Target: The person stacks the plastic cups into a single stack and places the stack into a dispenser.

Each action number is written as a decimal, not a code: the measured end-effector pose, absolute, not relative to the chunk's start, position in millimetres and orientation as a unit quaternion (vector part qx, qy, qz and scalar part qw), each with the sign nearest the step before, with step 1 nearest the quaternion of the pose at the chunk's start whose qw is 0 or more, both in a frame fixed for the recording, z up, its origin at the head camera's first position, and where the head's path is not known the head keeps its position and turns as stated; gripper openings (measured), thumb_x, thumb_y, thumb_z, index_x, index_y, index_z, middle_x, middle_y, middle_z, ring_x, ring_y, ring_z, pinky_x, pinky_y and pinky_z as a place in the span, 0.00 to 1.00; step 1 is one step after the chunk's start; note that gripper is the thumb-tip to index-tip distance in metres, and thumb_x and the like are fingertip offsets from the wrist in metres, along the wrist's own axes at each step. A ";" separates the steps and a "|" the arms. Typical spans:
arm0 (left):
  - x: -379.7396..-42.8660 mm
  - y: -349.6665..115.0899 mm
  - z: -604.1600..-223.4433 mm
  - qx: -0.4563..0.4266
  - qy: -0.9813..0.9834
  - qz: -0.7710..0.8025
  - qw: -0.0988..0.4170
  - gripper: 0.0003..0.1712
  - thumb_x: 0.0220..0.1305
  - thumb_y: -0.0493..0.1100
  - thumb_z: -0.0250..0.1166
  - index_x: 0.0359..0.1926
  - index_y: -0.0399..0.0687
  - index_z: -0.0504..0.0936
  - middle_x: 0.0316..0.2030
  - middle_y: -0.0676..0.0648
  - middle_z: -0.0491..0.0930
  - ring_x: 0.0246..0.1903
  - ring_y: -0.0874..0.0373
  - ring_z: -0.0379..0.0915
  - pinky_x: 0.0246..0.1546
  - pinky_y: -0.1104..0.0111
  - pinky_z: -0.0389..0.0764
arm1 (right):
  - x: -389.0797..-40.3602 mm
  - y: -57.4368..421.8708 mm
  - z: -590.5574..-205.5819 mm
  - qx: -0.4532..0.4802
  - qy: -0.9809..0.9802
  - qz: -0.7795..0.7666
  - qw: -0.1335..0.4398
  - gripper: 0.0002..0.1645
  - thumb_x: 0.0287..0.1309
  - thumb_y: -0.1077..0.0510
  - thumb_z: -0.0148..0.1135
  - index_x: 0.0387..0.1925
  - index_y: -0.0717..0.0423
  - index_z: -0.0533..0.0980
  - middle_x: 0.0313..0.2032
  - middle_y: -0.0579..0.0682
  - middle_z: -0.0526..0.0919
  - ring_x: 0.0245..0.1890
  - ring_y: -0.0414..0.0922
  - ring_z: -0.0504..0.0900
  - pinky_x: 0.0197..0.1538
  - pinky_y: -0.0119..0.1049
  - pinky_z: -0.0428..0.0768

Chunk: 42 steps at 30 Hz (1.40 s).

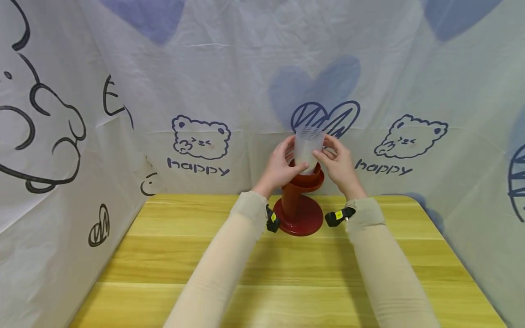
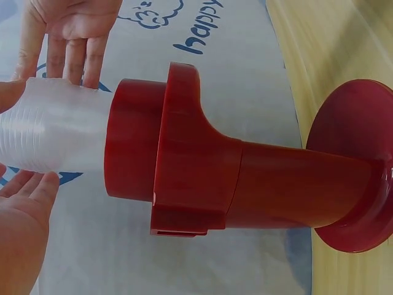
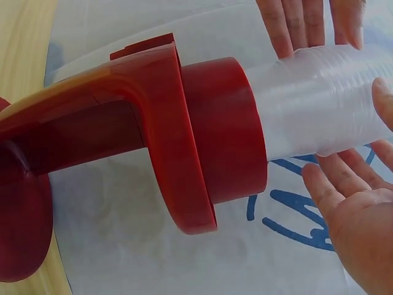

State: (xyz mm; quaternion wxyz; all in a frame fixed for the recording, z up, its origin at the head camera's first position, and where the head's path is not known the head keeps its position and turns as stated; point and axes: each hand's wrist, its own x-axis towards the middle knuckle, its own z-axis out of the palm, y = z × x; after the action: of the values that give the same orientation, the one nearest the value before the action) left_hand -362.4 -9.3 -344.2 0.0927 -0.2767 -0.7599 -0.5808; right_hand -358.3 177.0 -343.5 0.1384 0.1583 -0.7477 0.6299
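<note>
A stack of clear plastic cups (image 1: 308, 146) stands upright with its lower end inside the red ring at the top of a red cup holder (image 1: 301, 216). My left hand (image 1: 283, 164) holds the stack from the left, thumb across its front near the ring. From the right, my right hand (image 1: 338, 164) holds it with the thumb in front and fingers behind. Sideways in the left wrist view, the cups (image 2: 67, 126) enter the ring between both hands. In the right wrist view, my right hand (image 3: 362, 212) lies below the cups and my left hand (image 3: 298, 24) above.
The holder's round base rests near the back edge of a wooden table (image 1: 287, 291). Behind it hangs a white curtain (image 1: 246, 68) with blue hearts and bear drawings; the cloth also covers both sides. Dark wrist cameras (image 1: 340, 216) sit by the cuffs.
</note>
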 end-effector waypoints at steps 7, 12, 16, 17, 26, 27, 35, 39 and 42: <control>-363.4 -8.7 -346.9 -0.268 -0.766 -0.577 0.087 0.45 0.59 0.35 0.71 0.73 0.44 0.58 0.68 0.42 0.63 0.66 0.52 0.62 0.65 0.65 0.67 | -360.7 179.1 -346.1 0.148 -0.759 0.620 0.130 0.34 0.66 0.61 0.62 0.70 0.58 0.63 0.63 0.61 0.69 0.65 0.55 0.69 0.66 0.49 0.69; -366.2 -8.7 -354.0 -0.267 -0.770 -0.574 0.079 0.47 0.57 0.35 0.72 0.73 0.43 0.58 0.68 0.42 0.63 0.66 0.52 0.62 0.65 0.64 0.68 | -362.4 180.1 -352.8 0.155 -0.759 0.622 0.116 0.34 0.65 0.63 0.62 0.70 0.60 0.62 0.63 0.62 0.69 0.64 0.56 0.70 0.65 0.50 0.70; -367.4 -9.4 -360.4 -0.262 -0.781 -0.562 0.073 0.47 0.56 0.36 0.74 0.73 0.43 0.58 0.67 0.42 0.64 0.65 0.52 0.64 0.64 0.64 0.69 | -363.7 180.4 -360.4 0.153 -0.761 0.622 0.107 0.35 0.66 0.62 0.62 0.70 0.61 0.61 0.64 0.62 0.69 0.64 0.56 0.71 0.64 0.50 0.71; -368.0 -9.5 -361.9 -0.263 -0.783 -0.560 0.072 0.48 0.56 0.36 0.74 0.73 0.43 0.58 0.67 0.42 0.65 0.65 0.52 0.64 0.64 0.63 0.70 | -364.0 180.5 -362.1 0.151 -0.763 0.620 0.106 0.35 0.66 0.62 0.62 0.70 0.61 0.61 0.64 0.62 0.69 0.64 0.56 0.71 0.64 0.51 0.71; -368.4 -13.2 -373.5 -0.245 -0.840 -0.477 0.087 0.49 0.56 0.43 0.74 0.73 0.41 0.58 0.69 0.41 0.63 0.67 0.48 0.60 0.66 0.61 0.67 | -366.1 180.2 -376.0 0.147 -0.790 0.585 0.115 0.35 0.65 0.59 0.63 0.70 0.64 0.62 0.64 0.64 0.70 0.64 0.58 0.68 0.68 0.51 0.66; -368.4 -13.6 -374.6 -0.244 -0.843 -0.472 0.085 0.48 0.57 0.43 0.74 0.73 0.42 0.58 0.69 0.42 0.63 0.67 0.48 0.60 0.66 0.61 0.67 | -366.2 180.3 -377.4 0.145 -0.793 0.581 0.114 0.35 0.65 0.59 0.63 0.70 0.63 0.62 0.64 0.64 0.70 0.65 0.57 0.68 0.68 0.51 0.66; -365.5 -16.2 -379.1 -0.234 -0.862 -0.443 0.072 0.45 0.60 0.43 0.72 0.73 0.41 0.59 0.67 0.42 0.65 0.65 0.49 0.63 0.65 0.60 0.68 | -363.6 180.9 -384.8 0.138 -0.809 0.561 0.106 0.36 0.66 0.57 0.62 0.70 0.62 0.61 0.66 0.63 0.68 0.67 0.56 0.66 0.69 0.51 0.64; -364.8 -17.1 -380.3 -0.234 -0.865 -0.439 0.071 0.45 0.61 0.43 0.71 0.73 0.41 0.58 0.67 0.41 0.66 0.65 0.49 0.63 0.65 0.60 0.67 | -362.0 180.9 -385.5 0.135 -0.811 0.560 0.104 0.38 0.66 0.57 0.63 0.71 0.63 0.59 0.67 0.64 0.67 0.67 0.57 0.65 0.69 0.51 0.64; -364.4 -18.1 -381.0 -0.236 -0.864 -0.438 0.073 0.44 0.62 0.43 0.69 0.74 0.41 0.56 0.68 0.41 0.64 0.66 0.49 0.62 0.67 0.61 0.65 | -361.3 180.7 -385.8 0.133 -0.809 0.563 0.105 0.41 0.65 0.56 0.64 0.73 0.62 0.57 0.66 0.65 0.66 0.66 0.59 0.66 0.69 0.51 0.64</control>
State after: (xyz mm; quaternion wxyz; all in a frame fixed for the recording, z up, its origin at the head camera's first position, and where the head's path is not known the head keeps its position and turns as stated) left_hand -364.4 -18.1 -381.0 0.0734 -0.2357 -0.8642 -0.4384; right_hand -361.3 180.7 -385.8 0.1052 0.1332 -0.8090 0.5628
